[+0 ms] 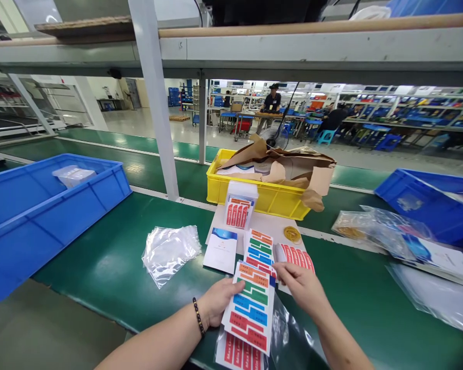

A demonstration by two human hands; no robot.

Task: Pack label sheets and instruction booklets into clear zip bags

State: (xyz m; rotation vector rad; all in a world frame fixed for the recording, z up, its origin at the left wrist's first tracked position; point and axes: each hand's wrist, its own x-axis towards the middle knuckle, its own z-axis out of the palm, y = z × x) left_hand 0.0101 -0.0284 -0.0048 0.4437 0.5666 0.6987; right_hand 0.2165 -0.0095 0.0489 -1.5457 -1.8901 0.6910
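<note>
A flat, rectangular label sheet (249, 313), its paper printed with stepped blocks of orange, green, blue and red, lay tilted in the left hand (219, 302), above the near edge of the table. That hand pinched it by the left edge, thumb flat on the face and fingers underneath. Beneath it showed a red-printed sheet (239, 352) and glossy, creased clear film (283, 329). The right hand (301, 289) had its thumb and fingers drawn close together beside the colored stack (259, 244); I cannot tell whether they pinched anything.

Next to it, curled red-striped labels (299, 256) bowed upward. A smooth white booklet (220, 252) with a blue top lay to the left, and behind stood an upright white holder (242, 191) with red labels. A coil of yellowish bands (292, 234) sat to the right. Slick, wrinkled plastic bags (172, 252) overlapped on the green tabletop (111, 267). Farther back, crumpled brown paper (320, 180) spilled over a yellow plastic crate (260, 198), between 2 ribbed blue bins (81, 208).
</note>
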